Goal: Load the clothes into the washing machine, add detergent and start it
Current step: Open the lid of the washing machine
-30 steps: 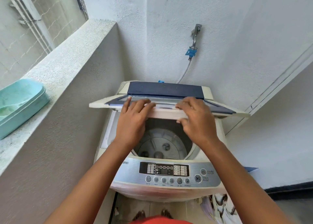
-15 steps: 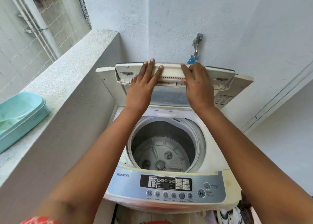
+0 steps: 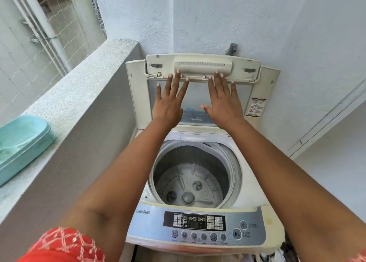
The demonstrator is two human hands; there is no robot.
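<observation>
— Standing upright against the wall, is it, that lid?

— Yes, folded back on itself, above the washing machine. Both hands are up in front of it, fingers straight and spread, gripping nothing.

— Touching it?

— The left hand has its fingertips at the lid's lower folded edge, and the right hand does too; whether they press it or only hover just off it, I cannot tell.

— And the drum?

— The drum lies open below the arms, with only its grey base plate showing inside. The control panel runs along the near edge.

— Any clothes?

— A bit of patterned cloth shows at the bottom right, beside the machine. I see no detergent.

— What else?

— A turquoise tub sits on the ledge to the left, and a tap pokes out of the wall just above the lid. A red sleeve shows at the bottom left.
</observation>
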